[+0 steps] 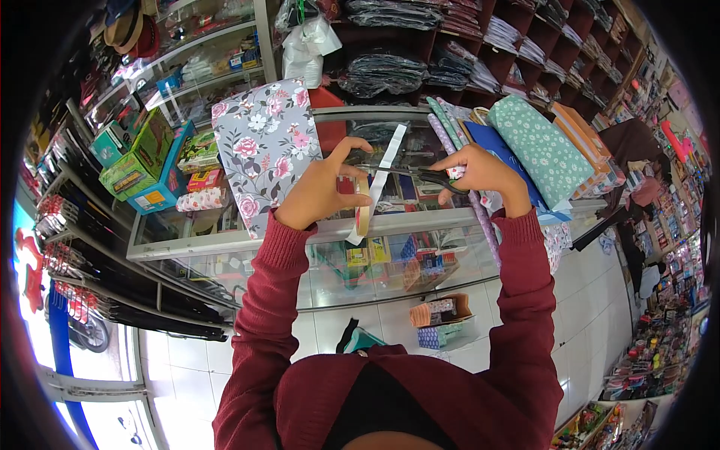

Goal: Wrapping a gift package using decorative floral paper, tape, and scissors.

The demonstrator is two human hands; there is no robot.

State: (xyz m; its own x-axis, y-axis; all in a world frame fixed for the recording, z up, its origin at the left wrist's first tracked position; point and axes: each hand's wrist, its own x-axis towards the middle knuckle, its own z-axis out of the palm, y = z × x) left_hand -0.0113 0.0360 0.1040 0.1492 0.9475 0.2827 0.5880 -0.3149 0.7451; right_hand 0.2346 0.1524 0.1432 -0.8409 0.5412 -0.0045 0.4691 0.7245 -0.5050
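Observation:
My left hand (329, 183) holds a roll of tape (363, 209) on edge between thumb and fingers, above the glass counter. In my right hand (481, 174) is a pair of scissors (419, 173), its blades pointing left towards the tape roll. A white paper strip (388, 163) lies slanted on the counter, behind the blades. To the left, a flat piece covered in grey floral paper (264, 146) lies partly under my left wrist. Rolled patterned papers (439, 132) lie beside my right hand. Whether tape is stretched between the roll and the blades, I cannot tell.
The glass display counter's metal edge (225, 242) runs before me. Colourful boxes (140, 157) stand on its left part. A green daisy-patterned package (540, 149) and orange boxes (582, 135) sit at the right. Small patterned paper bags (441, 320) stand on the floor below.

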